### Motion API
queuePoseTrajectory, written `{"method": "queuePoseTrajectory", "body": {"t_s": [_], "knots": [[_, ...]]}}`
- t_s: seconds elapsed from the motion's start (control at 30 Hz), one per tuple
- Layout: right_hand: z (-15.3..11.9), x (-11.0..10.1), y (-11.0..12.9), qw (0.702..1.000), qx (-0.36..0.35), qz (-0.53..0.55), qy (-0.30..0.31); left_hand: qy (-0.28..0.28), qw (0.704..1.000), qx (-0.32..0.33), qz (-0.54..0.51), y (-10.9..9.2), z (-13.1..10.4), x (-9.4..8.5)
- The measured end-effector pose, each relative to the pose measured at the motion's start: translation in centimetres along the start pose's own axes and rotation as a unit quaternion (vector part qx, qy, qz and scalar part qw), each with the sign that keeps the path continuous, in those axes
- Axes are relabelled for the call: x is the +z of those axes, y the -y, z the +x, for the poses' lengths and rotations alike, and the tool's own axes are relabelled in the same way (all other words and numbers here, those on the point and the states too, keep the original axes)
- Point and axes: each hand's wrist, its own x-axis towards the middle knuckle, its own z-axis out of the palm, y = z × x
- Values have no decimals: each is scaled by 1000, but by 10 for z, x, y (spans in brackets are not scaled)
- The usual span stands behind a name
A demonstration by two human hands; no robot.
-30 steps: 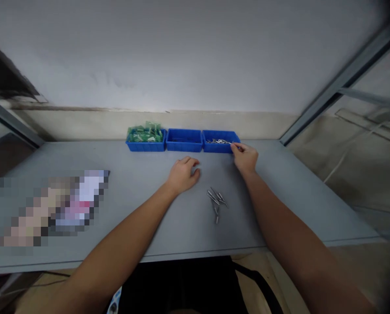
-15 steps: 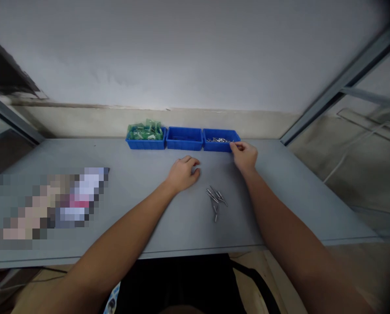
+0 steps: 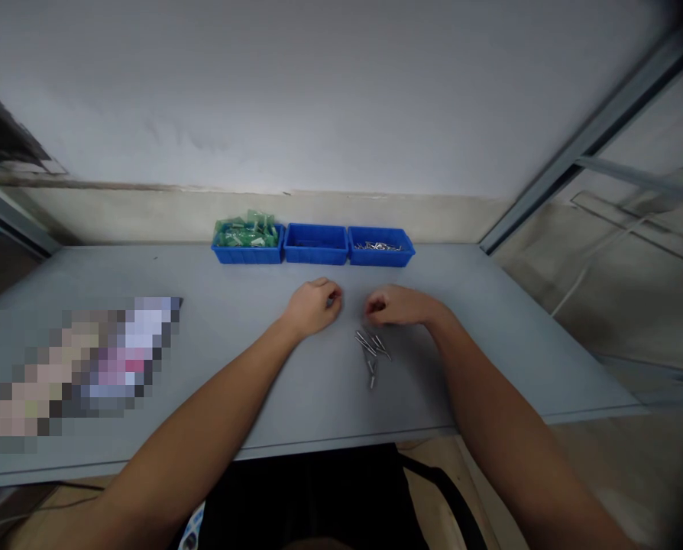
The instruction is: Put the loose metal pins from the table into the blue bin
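Note:
My left hand (image 3: 315, 307) rests low over the grey table, its fingers curled in toward the thumb. Whatever it may hold is hidden. Facing it, my right hand (image 3: 397, 305) is closed with the fingertips drawn together, and its contents cannot be made out. Just below my right hand lies a loose group of slim silver metal pins, like blind rivets (image 3: 372, 345), with a few more strung toward the table's front. Behind my hands, the right blue bin (image 3: 383, 258) contains many similar small metal pieces (image 3: 379, 247).
Left of that bin stand a middle blue bin (image 3: 316, 256) and a left blue bin (image 3: 248, 256) heaped with green plastic packets (image 3: 247, 231). A blurred-out item (image 3: 140, 328) lies on the table's left. A wall backs the table, and a metal frame post (image 3: 525, 191) rises at right.
My right hand has left the right bin and come toward me and leftward, above the loose pins. My left hand's fingers have curled in. The view has shifted slightly.

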Motion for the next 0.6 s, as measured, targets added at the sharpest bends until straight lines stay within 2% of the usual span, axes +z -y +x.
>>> {"method": "queuePoseTrajectory", "body": {"t_s": [0.03, 0.1, 0.23, 0.4, 0.6], "knots": [[0, 1, 4, 999, 9, -10, 30, 4, 1000, 3, 0, 0, 0, 0], [0, 3, 9, 998, 24, -25, 47, 13, 1000, 9, 0, -1, 0, -1], [4, 7, 10, 998, 50, -42, 23, 25, 999, 25, -6, -1, 0, -1], [7, 10, 6, 997, 44, -65, 21, 33, 999, 26, -11, -1, -1, 0], [7, 11, 3, 994, 55, -86, -42, 31, 999, -17, -34, -3, -1, -1]]}}
